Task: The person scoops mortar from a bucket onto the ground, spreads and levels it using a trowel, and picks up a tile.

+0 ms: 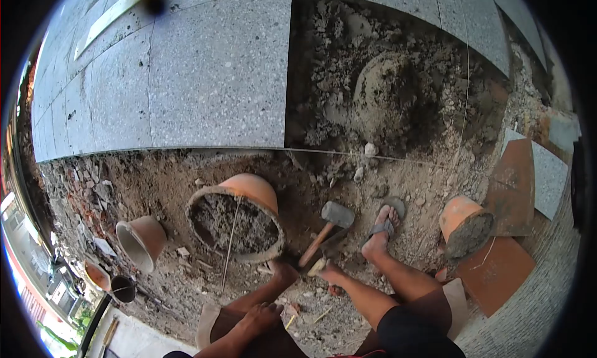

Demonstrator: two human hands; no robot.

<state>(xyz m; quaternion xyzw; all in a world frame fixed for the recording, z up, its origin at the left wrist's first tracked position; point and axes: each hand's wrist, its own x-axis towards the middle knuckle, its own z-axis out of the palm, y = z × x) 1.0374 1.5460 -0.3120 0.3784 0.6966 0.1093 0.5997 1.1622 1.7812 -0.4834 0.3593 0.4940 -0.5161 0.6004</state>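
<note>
My left hand [261, 317] rests on my bent left leg, with no object visible in it. My right hand [326, 271] is low over the soil, closed around the pale handle of a trowel [333, 241]; its dark blade is hard to separate from the ground. Just beside the blade lies a mallet [337, 214] with a grey head and wooden handle. Left of the mallet, a large orange tub [252, 185] of grey-brown mortar is tilted, with a thin stick [231, 243] across its rim. A mound of mortar [382, 93] sits in the recess beyond the tiles.
Large grey speckled tiles [217, 72] edge the recess. A taut string [398, 159] crosses it. An empty tub [142, 241] stands left, a mortar-coated tub [461, 218] right, near brown tile pieces [497, 274]. My sandalled foot [382, 224] is right of the mallet.
</note>
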